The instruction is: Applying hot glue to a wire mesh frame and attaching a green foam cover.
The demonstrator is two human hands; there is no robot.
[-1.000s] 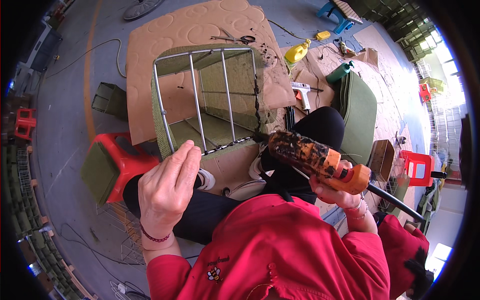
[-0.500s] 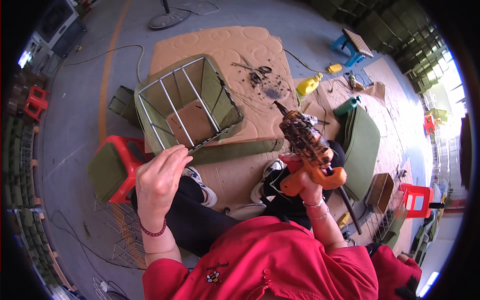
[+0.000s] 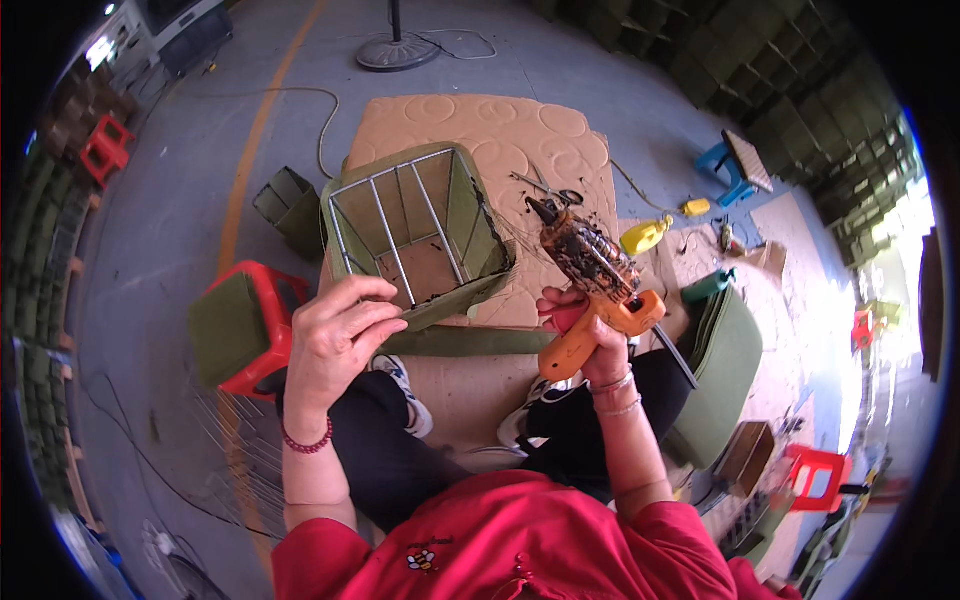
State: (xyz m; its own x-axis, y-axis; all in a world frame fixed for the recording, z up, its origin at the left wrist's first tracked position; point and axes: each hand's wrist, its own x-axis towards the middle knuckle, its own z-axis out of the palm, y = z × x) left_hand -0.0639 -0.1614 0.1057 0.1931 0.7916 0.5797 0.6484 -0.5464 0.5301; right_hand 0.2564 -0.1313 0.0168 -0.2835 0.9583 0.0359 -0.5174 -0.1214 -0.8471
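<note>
My right hand grips a glue gun by its orange handle. Its barrel is caked with dark residue, its nozzle points up and left, and a grey stick juts from the back. My left hand hovers at the near left corner of a green fabric basket with a metal wire frame. The left fingers are half bent and apart, with nothing visible in them; contact with the rim cannot be made out. The basket rests tilted on a cardboard-covered work surface, with dark residue along its right edge.
Scissors lie beyond the basket. To the right are a yellow bottle, a green bottle and stacked green panels. A red stool with a green piece stands at left; a blue-legged stool is far right.
The whole view has shifted, so the basket appears farther right. The glue gun has moved closer to the basket's right side, and my left fingers have spread slightly.
</note>
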